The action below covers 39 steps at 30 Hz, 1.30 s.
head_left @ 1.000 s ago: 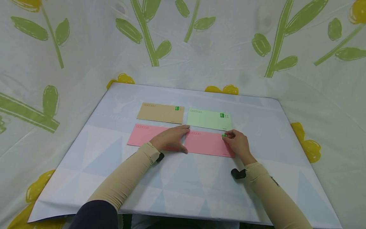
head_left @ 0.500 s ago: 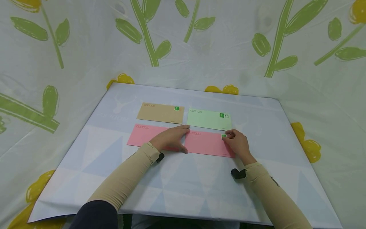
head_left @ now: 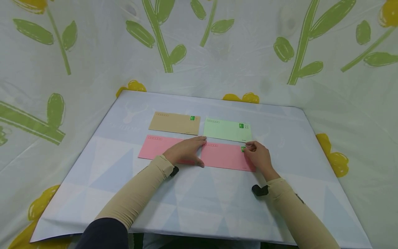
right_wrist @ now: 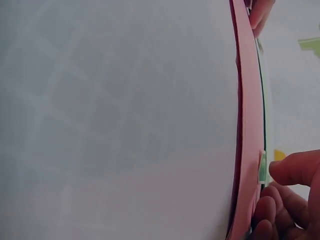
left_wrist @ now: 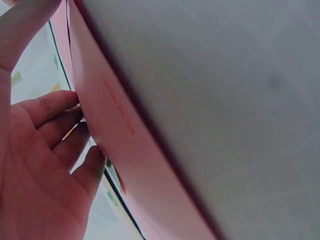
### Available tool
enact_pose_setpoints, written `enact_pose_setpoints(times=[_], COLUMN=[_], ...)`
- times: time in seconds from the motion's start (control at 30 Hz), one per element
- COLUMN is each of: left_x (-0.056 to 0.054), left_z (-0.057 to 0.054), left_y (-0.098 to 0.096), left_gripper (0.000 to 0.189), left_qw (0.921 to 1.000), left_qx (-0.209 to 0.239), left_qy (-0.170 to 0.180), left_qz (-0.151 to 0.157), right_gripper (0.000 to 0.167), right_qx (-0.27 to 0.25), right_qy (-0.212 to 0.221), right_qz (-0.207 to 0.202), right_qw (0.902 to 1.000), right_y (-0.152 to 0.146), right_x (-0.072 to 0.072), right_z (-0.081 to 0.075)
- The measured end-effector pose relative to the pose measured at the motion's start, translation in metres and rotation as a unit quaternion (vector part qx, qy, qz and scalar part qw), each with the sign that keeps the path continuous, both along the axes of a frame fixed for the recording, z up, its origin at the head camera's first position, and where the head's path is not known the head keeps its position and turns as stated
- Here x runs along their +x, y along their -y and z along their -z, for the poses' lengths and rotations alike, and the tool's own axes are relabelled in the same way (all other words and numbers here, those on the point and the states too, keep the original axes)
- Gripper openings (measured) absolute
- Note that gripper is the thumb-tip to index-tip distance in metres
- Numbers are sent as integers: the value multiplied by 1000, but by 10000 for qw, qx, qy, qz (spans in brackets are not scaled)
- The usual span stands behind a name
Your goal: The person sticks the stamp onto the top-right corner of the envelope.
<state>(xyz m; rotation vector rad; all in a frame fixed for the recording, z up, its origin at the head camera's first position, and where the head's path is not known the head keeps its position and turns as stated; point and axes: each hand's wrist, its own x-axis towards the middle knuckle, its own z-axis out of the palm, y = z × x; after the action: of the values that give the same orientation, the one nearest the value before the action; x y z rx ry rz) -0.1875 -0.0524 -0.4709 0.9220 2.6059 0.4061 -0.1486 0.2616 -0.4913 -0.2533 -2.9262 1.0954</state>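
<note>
Near the middle of the table, in the head view, lie two pink envelopes. My left hand [head_left: 186, 150] rests over the left pink envelope [head_left: 155, 146], with its fingertips at the left edge of the right pink envelope [head_left: 222, 156]; its fingers are extended and hold nothing. A green postage stamp [head_left: 242, 149] sits at the top right corner of the right pink envelope. Beside that stamp is my right hand [head_left: 259, 157], with loosely bent fingers. In the right wrist view its thumb [right_wrist: 295, 167] is just off the stamp, and the other fingers lie at the envelope.
Behind the pink envelopes lie a tan envelope [head_left: 174, 123] and a light green envelope [head_left: 227, 130], each with a green stamp at its top right. A patterned cloth [head_left: 199, 207] covers the table. A leaf-printed curtain [head_left: 236, 65] hangs around the back and sides.
My right hand has shifted very slightly to the right, so the thumb covers less of the stamp. My left hand and the envelopes have stayed in place.
</note>
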Motion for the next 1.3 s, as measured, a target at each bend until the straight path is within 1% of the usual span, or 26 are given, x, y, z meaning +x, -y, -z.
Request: enact_pose_setpoints(times=[0.2, 0.5, 0.77, 1.07, 1.3], left_x=[0, 0, 1, 1, 1], left_z=[-1, 0, 0, -1, -1], left_y=[0, 0, 0, 0, 0], left_gripper=[105, 106, 107, 107, 107], left_qw=[10000, 10000, 10000, 10000, 9999], left_qx=[-70, -85, -47, -48, -71], left_qy=[-13, -21, -27, -17, -70], left_qz=[10, 9, 38, 15, 37], right_gripper=[37, 37, 36, 35, 30], right_qx=[-83, -99, 2, -5, 190], right_qy=[-157, 37, -6, 24, -85], right_qz=[-183, -355, -573, -541, -591], right_qw=[9997, 9993, 9984, 9985, 9980], right_y=[-3, -8, -9, -8, -7], right_x=[1, 3, 3, 2, 0], right_z=[2, 2, 0, 2, 5])
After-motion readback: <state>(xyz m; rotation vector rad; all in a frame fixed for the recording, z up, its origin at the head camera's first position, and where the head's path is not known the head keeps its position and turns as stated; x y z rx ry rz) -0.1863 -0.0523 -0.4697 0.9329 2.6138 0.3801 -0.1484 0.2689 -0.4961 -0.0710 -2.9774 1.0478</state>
